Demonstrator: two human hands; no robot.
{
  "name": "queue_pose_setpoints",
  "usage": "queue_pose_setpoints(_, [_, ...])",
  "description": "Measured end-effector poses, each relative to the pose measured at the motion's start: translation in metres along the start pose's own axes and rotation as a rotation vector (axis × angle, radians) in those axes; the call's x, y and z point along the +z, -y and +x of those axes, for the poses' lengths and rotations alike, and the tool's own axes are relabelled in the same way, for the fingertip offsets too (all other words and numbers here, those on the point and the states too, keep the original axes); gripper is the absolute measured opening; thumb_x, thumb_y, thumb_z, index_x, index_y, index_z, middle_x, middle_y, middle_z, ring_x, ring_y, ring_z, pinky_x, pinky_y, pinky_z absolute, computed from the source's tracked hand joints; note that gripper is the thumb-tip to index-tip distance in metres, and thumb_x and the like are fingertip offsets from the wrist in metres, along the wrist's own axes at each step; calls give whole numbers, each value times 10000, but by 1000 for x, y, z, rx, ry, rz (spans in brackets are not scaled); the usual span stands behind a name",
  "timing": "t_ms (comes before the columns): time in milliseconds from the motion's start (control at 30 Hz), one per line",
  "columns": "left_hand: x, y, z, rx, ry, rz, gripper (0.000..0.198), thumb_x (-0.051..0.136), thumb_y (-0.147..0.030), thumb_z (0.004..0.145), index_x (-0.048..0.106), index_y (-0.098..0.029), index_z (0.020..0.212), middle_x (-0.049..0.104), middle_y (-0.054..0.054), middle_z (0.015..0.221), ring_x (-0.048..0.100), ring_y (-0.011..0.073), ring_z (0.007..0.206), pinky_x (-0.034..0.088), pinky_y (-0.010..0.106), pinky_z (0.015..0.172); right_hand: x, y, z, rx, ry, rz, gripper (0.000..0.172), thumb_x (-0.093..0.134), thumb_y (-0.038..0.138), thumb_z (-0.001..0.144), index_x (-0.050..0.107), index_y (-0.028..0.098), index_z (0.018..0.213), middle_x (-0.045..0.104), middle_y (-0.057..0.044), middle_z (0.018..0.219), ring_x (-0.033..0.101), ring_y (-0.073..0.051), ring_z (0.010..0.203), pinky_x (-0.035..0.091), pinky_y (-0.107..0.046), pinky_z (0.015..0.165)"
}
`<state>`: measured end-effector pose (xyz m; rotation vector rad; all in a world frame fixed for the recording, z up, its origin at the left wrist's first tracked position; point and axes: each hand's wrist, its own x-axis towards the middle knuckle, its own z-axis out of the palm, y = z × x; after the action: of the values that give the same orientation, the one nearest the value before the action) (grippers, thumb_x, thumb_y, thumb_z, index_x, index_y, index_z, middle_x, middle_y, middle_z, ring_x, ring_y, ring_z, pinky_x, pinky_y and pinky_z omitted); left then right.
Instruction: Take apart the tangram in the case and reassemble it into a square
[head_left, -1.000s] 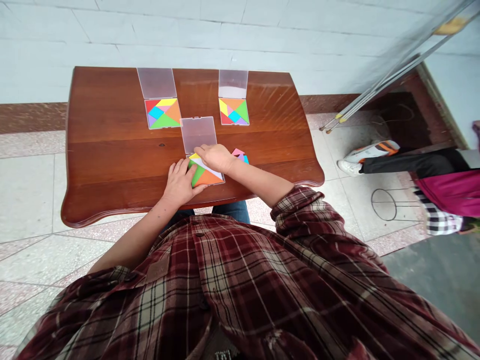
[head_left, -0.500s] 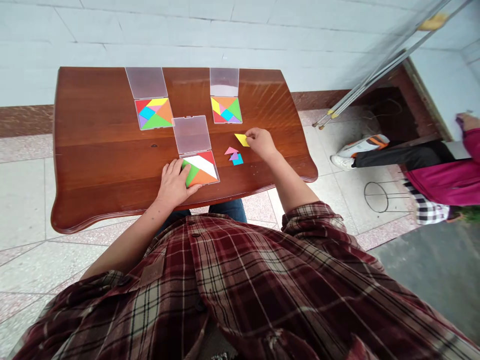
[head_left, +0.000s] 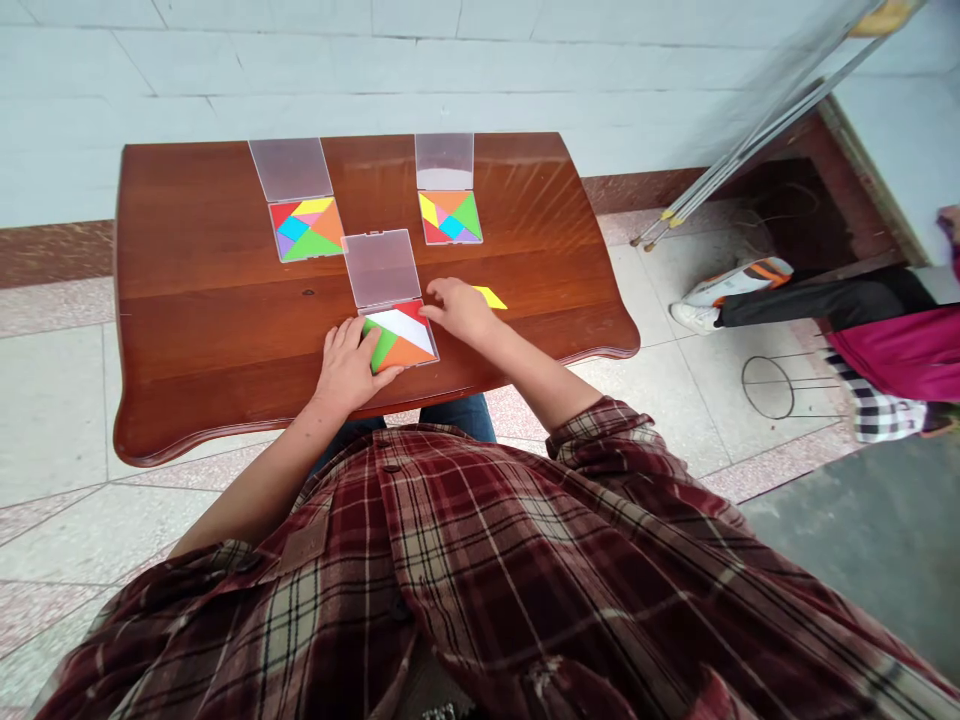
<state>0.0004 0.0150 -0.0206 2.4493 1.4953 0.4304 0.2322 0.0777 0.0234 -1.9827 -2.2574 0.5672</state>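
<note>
In front of me lies an opened tangram box [head_left: 405, 338] with green, orange, red and white areas showing in its tray. My left hand [head_left: 349, 365] holds its lower left corner, fingers over the green piece [head_left: 383, 343] and thumb along the near edge. At the tray's upper right is my right hand [head_left: 461, 308], thumb and index finger apart beside the red triangle [head_left: 412, 309]; I see no piece between them. A yellow parallelogram [head_left: 491, 297] lies on the table, just past that hand. The small pink, purple and blue pieces are hidden by the right hand.
Two more opened tangram boxes, one at the back left [head_left: 307, 230] and one at the back right [head_left: 451, 218], hold coloured pieces. The brown table [head_left: 202, 330] meets a white wall. Crutches [head_left: 739, 155] lean at the right, near another person's legs [head_left: 817, 300] and a wire stand [head_left: 766, 387].
My right hand has let go of the yellow parallelogram, now on the table, and moved left to the tangram box. My left hand has stayed at its corner.
</note>
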Motion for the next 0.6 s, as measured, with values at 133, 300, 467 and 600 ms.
queue_pose_setpoints(133, [0, -1, 0, 5, 7, -2, 653, 640, -570, 845, 581, -127, 1321, 471, 221, 1487, 414, 431, 1380, 298, 600, 1166, 8, 26, -1, -20, 82, -153, 394, 592, 357, 947, 588, 135, 1272, 628, -145, 1276, 639, -263, 1068, 478, -348, 846])
queue_pose_setpoints(300, [-1, -4, 1, -13, 20, -3, 661, 643, -554, 848, 581, -100, 1325, 464, 237, 1491, 398, 437, 1398, 276, 596, 1184, 4, 35, -4, -17, 107, -258, 360, 499, 318, 986, 583, 106, 1265, 616, -165, 1274, 653, -274, 1075, 492, -347, 826])
queue_pose_setpoints(467, [-2, -4, 0, -12, 26, -12, 640, 638, -550, 854, 586, -111, 1317, 458, 230, 1503, 402, 426, 1403, 265, 600, 1193, 9, 37, -3, -15, 97, -295, 371, 443, 306, 998, 567, 89, 1272, 605, -182, 1276, 660, -279, 1077, 505, -357, 816])
queue_pose_setpoints(600, [0, -2, -1, -17, 23, -22, 648, 638, -564, 848, 586, -118, 1316, 445, 225, 1517, 392, 432, 1408, 267, 604, 1192, 13, 39, -2, -9, 97, -310, 372, 413, 288, 1004, 558, 87, 1281, 604, -184, 1271, 671, -281, 1065, 511, -358, 799])
